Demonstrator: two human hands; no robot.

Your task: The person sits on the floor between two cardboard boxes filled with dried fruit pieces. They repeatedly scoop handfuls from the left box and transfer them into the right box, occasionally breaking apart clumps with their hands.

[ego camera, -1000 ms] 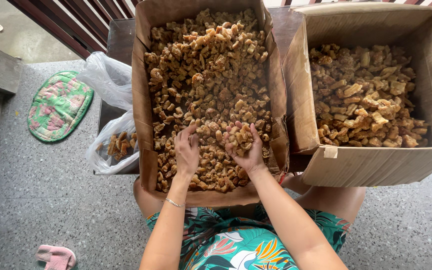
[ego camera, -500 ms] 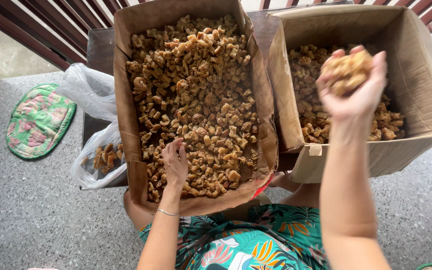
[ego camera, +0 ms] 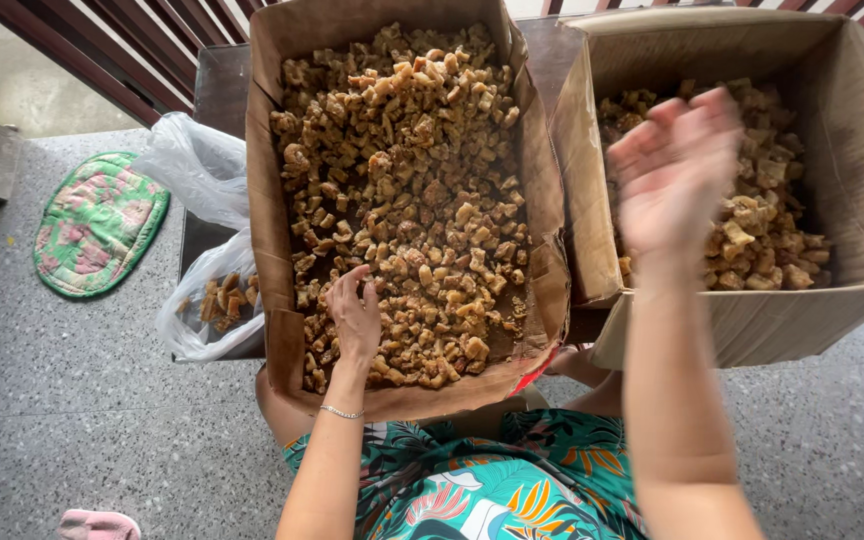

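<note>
A cardboard box (ego camera: 272,250) in front of me is full of small brown crusty chunks (ego camera: 412,170). My left hand (ego camera: 354,315) rests on the chunks near the box's front left corner, fingers curled among the pieces. My right hand (ego camera: 674,170) is raised over a second cardboard box (ego camera: 852,150) on the right, blurred by motion, fingers spread and nothing visible in it. That box holds a lower layer of the same brown chunks (ego camera: 762,230).
A clear plastic bag (ego camera: 202,300) with a few chunks lies left of the first box. A green patterned mat (ego camera: 97,225) lies on the speckled floor. Dark railing bars (ego camera: 132,50) run along the back. A pink slipper (ego camera: 97,525) sits bottom left.
My right hand lifted a handful of chunks from the left box, carried it over the right box, and now is spread with no chunks in it. My left hand stayed in the left box.
</note>
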